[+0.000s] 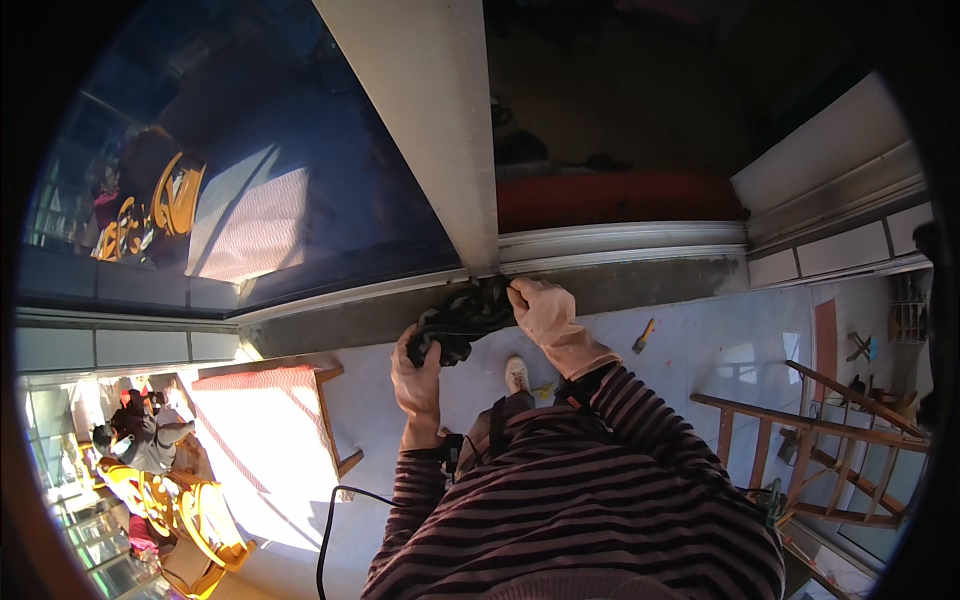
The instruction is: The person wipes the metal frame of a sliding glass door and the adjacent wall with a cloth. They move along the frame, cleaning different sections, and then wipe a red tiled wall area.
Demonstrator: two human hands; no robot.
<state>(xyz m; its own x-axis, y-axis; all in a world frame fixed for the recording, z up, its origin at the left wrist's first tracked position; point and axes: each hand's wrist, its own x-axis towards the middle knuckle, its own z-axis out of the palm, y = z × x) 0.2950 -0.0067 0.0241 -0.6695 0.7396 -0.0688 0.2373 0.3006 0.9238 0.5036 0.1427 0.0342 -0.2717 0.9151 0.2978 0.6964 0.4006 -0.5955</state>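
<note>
A dark, crumpled cloth (459, 319) is stretched between my hands over the grey sill (330, 324) of a sliding window. My left hand (417, 375) grips its lower left end, thumb on top. At the other end, my right hand (544, 315) pinches the cloth close to the foot of the pale upright window frame (461, 135). Part of the cloth touches that foot. Right of the upright, the metal window track (622, 244) runs along the sill's back. The left glass pane (322, 172) shows reflections of the room.
A brush (643, 337) lies on the pale floor at right. A wooden ladder (802, 435) stands farther right. At left are a table with a red-and-white patterned cloth (255, 390), yellow chairs (206, 525) and a seated person (146, 435). A black cable (328, 517) hangs by my left arm.
</note>
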